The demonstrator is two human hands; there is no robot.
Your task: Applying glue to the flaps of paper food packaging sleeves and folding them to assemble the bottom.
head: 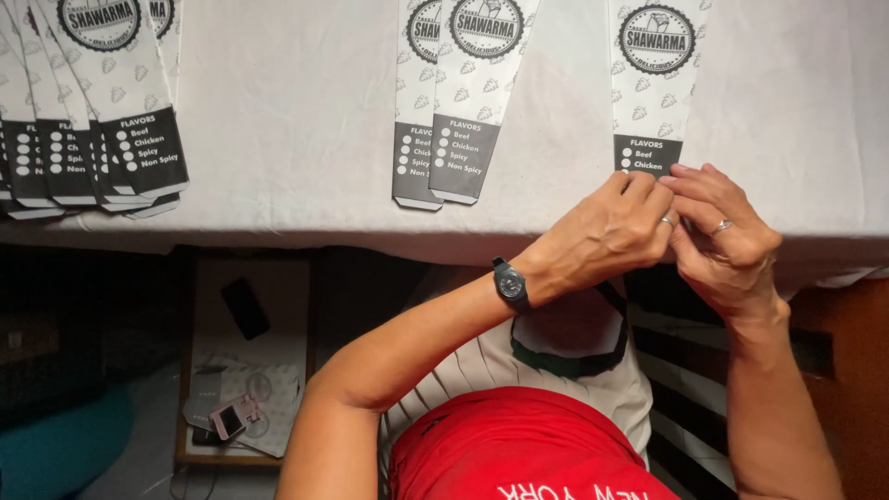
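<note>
White cloth covers the counter (296, 111) in the head view, its edge dropping into shadow. Both hands meet at that edge: the left hand (607, 236), with a dark watch (510, 284) on its wrist, and the right hand (727, 245), wearing a ring, pinch their fingers closed on the lower end of a flat printed paper sleeve (653, 83). Two more sleeves (454, 111) lie overlapped mid-counter, and a fanned stack (93, 111) lies far left. Below, a low wooden shelf (245, 370) holds papers and a black phone (245, 308).
</note>
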